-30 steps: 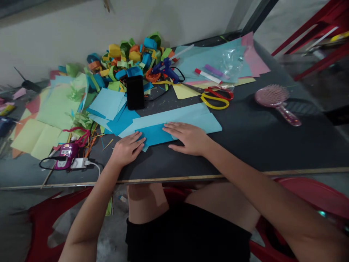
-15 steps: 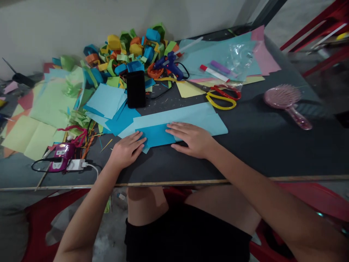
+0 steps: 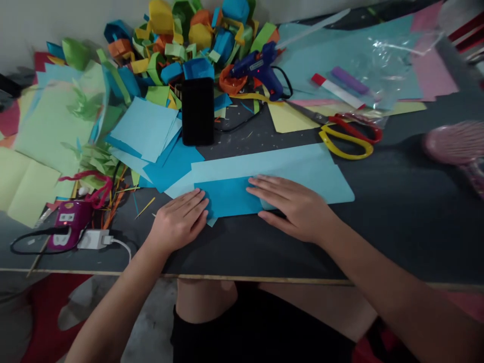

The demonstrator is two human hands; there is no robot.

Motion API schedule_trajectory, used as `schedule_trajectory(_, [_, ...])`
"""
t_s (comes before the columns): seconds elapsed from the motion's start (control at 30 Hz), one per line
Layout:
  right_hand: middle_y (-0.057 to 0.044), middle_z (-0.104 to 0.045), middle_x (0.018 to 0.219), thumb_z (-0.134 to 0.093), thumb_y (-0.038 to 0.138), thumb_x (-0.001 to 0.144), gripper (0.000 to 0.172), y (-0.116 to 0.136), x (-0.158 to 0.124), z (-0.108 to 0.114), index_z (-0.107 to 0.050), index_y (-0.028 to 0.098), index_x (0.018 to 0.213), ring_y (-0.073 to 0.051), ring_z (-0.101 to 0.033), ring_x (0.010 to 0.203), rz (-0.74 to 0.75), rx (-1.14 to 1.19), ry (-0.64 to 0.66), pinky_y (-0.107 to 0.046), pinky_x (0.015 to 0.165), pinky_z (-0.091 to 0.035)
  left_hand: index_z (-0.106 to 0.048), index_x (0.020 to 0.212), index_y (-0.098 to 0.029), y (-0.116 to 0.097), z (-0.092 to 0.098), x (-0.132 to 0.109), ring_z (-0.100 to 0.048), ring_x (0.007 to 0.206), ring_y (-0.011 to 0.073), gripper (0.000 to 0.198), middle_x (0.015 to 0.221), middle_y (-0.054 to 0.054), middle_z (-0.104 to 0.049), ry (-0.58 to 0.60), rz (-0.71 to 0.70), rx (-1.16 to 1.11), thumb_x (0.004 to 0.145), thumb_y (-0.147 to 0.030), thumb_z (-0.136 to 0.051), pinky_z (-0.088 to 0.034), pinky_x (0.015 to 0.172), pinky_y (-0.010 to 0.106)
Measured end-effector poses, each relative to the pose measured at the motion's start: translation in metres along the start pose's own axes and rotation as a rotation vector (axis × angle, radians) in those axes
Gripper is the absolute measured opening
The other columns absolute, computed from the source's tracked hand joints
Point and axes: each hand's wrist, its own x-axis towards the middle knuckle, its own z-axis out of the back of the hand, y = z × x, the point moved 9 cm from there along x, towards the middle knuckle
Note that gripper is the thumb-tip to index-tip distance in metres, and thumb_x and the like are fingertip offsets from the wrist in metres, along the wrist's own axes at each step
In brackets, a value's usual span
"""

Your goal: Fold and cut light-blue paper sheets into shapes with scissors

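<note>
A darker blue paper piece [image 3: 230, 197] lies over a long light blue sheet [image 3: 260, 164] near the table's front edge. My left hand [image 3: 179, 222] rests flat at the darker piece's left end, fingers stretched out. At its right end my right hand [image 3: 293, 206] lies flat, fingertips on the darker piece and palm over the light blue sheet. Both hands are open and press down on the paper. Beyond my left hand is a loose stack of blue paper squares [image 3: 145, 128]. Scissors [image 3: 346, 133] with red and yellow handles lie past the sheet.
A black phone [image 3: 197, 112] and a blue glue gun [image 3: 260, 68] sit before a heap of folded paper shapes [image 3: 181, 40]. Markers [image 3: 338, 91] lie on coloured sheets. To the left is a purple device [image 3: 71, 222] with cables; a pink hairbrush [image 3: 454, 143] is at the right.
The view has moved closer and tilted, so the table things appear larger and spread outward. Both hands stay flat on the blue paper with little visible movement.
</note>
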Motion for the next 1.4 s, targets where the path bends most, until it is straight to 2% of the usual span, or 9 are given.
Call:
schedule_trajectory(0.3, [-0.01,-0.05,0.146,-0.048,0.036,0.097,0.051,0.001,0.002,0.002,-0.045,0.016,0.144,-0.027,-0.047,0.137,-0.009,-0.019,0.012,-0.047,0.109,-0.048,-0.071,0.106,-0.01,0.002,0.003,0.004,-0.069,0.108,0.0235,0.022,0.111,0.011,-0.074,-0.029,0.037,-0.014,0.086,-0.015,-0.062,-0.061,0.094,0.038])
schedule_trajectory(0.57, [-0.007,-0.047,0.149,-0.046,0.037,0.098,0.057,-0.002,0.001,-0.001,-0.034,0.023,0.152,-0.028,-0.047,0.137,-0.04,0.021,0.03,-0.049,0.111,-0.046,-0.072,0.109,-0.016,0.006,0.0,0.004,-0.069,0.107,0.0229,0.025,0.112,0.008,-0.073,0.009,0.07,-0.03,0.089,-0.02,-0.059,-0.062,0.092,0.038])
schedule_trajectory(1.0, [-0.004,-0.049,0.147,-0.033,0.033,0.102,0.047,-0.009,0.002,-0.003,-0.047,0.021,0.145,-0.024,-0.043,0.14,-0.09,0.055,0.014,-0.046,0.114,-0.042,-0.076,0.1,-0.018,0.012,-0.003,0.003,-0.071,0.102,0.0214,0.022,0.107,0.004,-0.074,-0.042,0.099,-0.004,0.091,-0.022,-0.057,-0.062,0.09,0.035])
schedule_trajectory(1.1, [-0.005,-0.044,0.151,-0.028,0.033,0.102,0.049,-0.012,0.002,-0.004,-0.043,0.019,0.147,-0.026,-0.038,0.143,-0.135,0.032,0.015,-0.05,0.118,-0.035,-0.076,0.101,-0.018,0.012,-0.004,0.004,-0.071,0.102,0.0218,0.023,0.107,0.004,-0.074,-0.038,0.107,0.002,0.091,-0.022,-0.055,-0.063,0.088,0.035])
schedule_trajectory(1.2, [-0.003,-0.038,0.155,-0.026,0.037,0.102,0.052,-0.016,0.001,-0.005,-0.033,0.023,0.152,-0.028,-0.032,0.146,-0.185,0.011,0.015,-0.056,0.119,-0.029,-0.076,0.103,-0.018,0.013,-0.005,0.005,-0.071,0.103,0.0223,0.025,0.109,0.004,-0.074,-0.017,0.113,0.002,0.093,-0.025,-0.054,-0.063,0.087,0.036])
schedule_trajectory(1.4, [-0.002,-0.031,0.159,-0.026,0.039,0.101,0.056,-0.022,0.0,-0.013,-0.027,0.024,0.155,-0.029,-0.028,0.147,-0.219,0.015,0.092,-0.053,0.119,-0.031,-0.075,0.105,-0.02,0.016,-0.008,0.004,-0.07,0.105,0.0228,0.026,0.112,0.004,-0.073,0.002,0.128,-0.018,0.093,-0.027,-0.053,-0.062,0.09,0.038])
